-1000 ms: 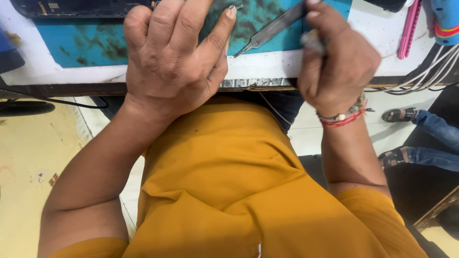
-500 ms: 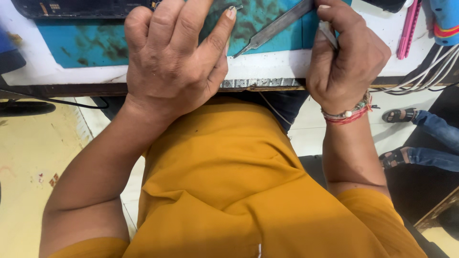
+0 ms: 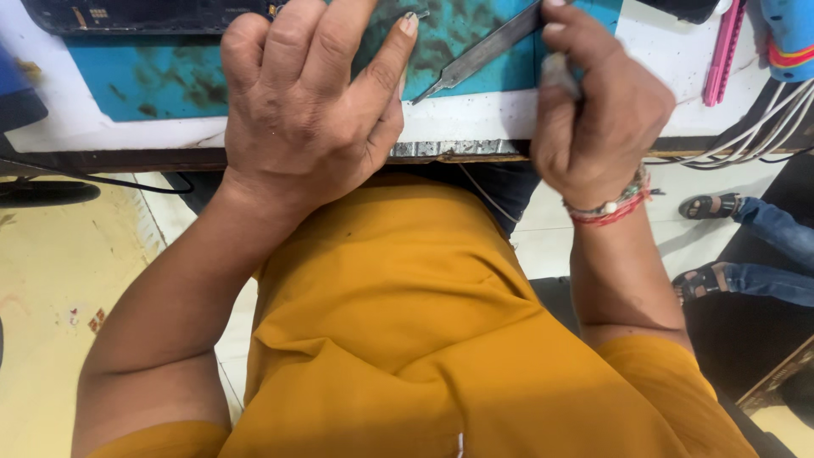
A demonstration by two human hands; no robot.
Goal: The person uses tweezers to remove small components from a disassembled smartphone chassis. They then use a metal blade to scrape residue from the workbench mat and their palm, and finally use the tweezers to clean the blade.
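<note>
My left hand (image 3: 309, 102) rests on the stained teal work mat (image 3: 161, 72) at the near edge of the white bench (image 3: 475, 127), fingers spread and pressing down; whatever lies beneath them is hidden. Grey metal tweezers (image 3: 475, 55) slant across the mat, tip toward my left thumb, and my right hand (image 3: 593, 110) grips their upper end with curled fingers, a small pale piece showing against its fingers. Bead and thread bracelets circle the right wrist.
A dark opened device (image 3: 127, 15) lies at the mat's far left. A pink tool (image 3: 722, 53) and a blue-red object (image 3: 788, 38) sit at the right, with white cables (image 3: 746, 140) hanging off the bench edge. Another person's sandalled feet (image 3: 704, 246) stand on the floor at right.
My right hand has shifted slightly around the tweezers' upper end. The left hand has stayed pressed on the mat.
</note>
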